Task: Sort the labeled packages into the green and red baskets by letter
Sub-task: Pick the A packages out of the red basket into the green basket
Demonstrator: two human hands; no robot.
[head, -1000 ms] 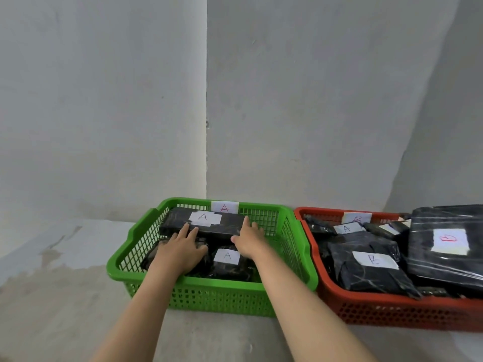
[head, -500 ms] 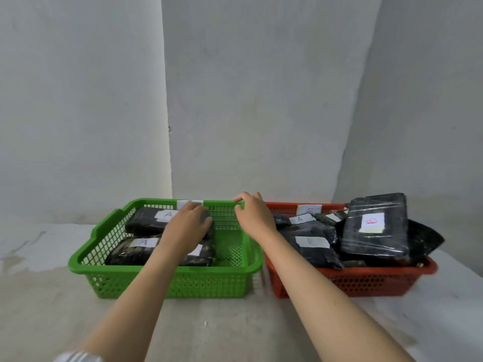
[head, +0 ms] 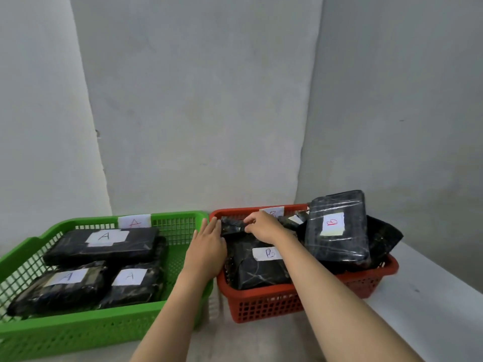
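Note:
The green basket (head: 78,333) on the left carries an A tag and holds three black packages labelled A (head: 104,244). The red basket (head: 261,307) on the right carries a B tag and holds several black packages, among them a soft one labelled B (head: 258,267) and a large wrapped one labelled B (head: 337,228). At the red basket's back left lies a small black package (head: 232,227). My right hand (head: 264,227) grips that package from the right. My left hand (head: 207,246) lies with straight fingers against its left end, over the red basket's left rim.
Both baskets stand side by side on a pale concrete surface (head: 431,296) in a corner of grey walls. A black bag (head: 384,239) hangs over the red basket's right rim. Bare surface lies right of the red basket.
Both hands have left the green basket and moved right to the red basket. My right hand now grips a small black package there. The view has swung right and closer.

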